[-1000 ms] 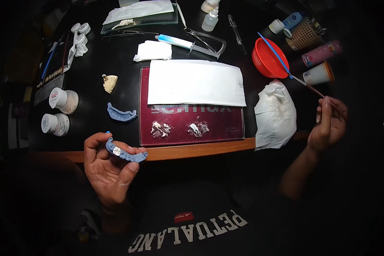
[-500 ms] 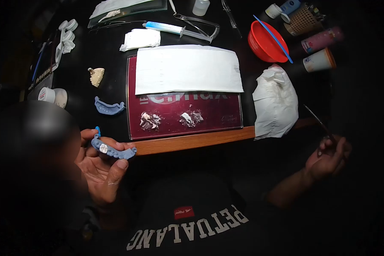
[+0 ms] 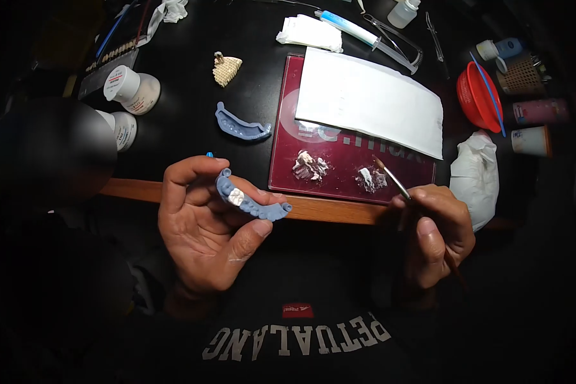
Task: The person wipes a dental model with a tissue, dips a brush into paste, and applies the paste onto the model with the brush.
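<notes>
In my left hand [image 3: 205,237] is a blue-grey dental model [image 3: 256,206], pinched between thumb and fingers, its row of teeth facing up. One white tooth crown [image 3: 235,196] stands out on it, and a bright blue tip [image 3: 209,154] shows behind my index finger. My right hand [image 3: 438,233] grips a thin brush [image 3: 393,179] like a pen. Its bristles hover over the dark red glass slab [image 3: 358,160], near a small white powdery heap [image 3: 371,179]. A second, pinkish-white heap [image 3: 310,165] lies left of it on the slab.
A folded white paper towel [image 3: 371,102] covers the slab's far part. Another blue-grey moulded piece [image 3: 241,125] and a beige ridged piece [image 3: 226,69] lie left. Powder jars [image 3: 134,93] stand further left. At right are a red bowl [image 3: 480,99] and crumpled tissue [image 3: 475,176].
My right hand has come in from the far right, bringing the brush over the slab. The view has swung left, so the table things appear further right. The left hand still holds the model.
</notes>
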Demonstrator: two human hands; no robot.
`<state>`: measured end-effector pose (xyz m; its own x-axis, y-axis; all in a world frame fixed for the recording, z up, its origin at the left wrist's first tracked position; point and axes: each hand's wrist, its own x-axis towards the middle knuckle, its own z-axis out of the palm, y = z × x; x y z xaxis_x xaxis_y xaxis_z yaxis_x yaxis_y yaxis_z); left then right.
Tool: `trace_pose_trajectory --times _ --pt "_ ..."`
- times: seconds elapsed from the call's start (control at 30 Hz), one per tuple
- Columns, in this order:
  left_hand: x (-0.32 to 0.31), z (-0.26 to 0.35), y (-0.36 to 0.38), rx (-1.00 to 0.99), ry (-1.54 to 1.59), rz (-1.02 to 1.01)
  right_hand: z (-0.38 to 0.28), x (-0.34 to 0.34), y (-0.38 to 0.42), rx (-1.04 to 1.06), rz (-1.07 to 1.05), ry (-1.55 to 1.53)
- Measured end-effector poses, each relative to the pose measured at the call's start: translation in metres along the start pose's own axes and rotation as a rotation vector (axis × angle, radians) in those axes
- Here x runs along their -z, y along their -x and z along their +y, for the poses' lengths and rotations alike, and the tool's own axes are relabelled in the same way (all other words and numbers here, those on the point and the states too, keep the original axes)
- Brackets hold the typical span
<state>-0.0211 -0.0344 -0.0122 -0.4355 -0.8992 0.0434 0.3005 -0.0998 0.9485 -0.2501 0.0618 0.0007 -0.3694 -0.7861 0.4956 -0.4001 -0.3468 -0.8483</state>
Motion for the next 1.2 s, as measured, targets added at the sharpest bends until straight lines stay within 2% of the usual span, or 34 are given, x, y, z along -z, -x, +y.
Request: trace_pose_trajectory --times 0.07,0.13,0.47,0.67,1.2 --pt "0.001 -0.001 -0.001 -0.007 -0.007 -0.015 0.001 0.0 -0.001 0.002 -0.019 0.097" --pt "0.001 -0.001 0.0 -0.011 -0.02 -0.029 0.005 0.0 0.005 -0.022 0.031 0.121" --pt "0.002 -0.004 0.001 -0.032 -0.038 -0.037 0.006 0.004 0.008 -0.013 0.01 0.177" --pt "0.0 -0.007 -0.001 -0.08 0.008 -0.011 0.008 0.004 0.008 -0.011 0.022 0.159" --pt "0.001 -0.003 0.0 -0.027 -0.035 -0.026 0.007 0.002 0.008 -0.017 0.017 0.194"
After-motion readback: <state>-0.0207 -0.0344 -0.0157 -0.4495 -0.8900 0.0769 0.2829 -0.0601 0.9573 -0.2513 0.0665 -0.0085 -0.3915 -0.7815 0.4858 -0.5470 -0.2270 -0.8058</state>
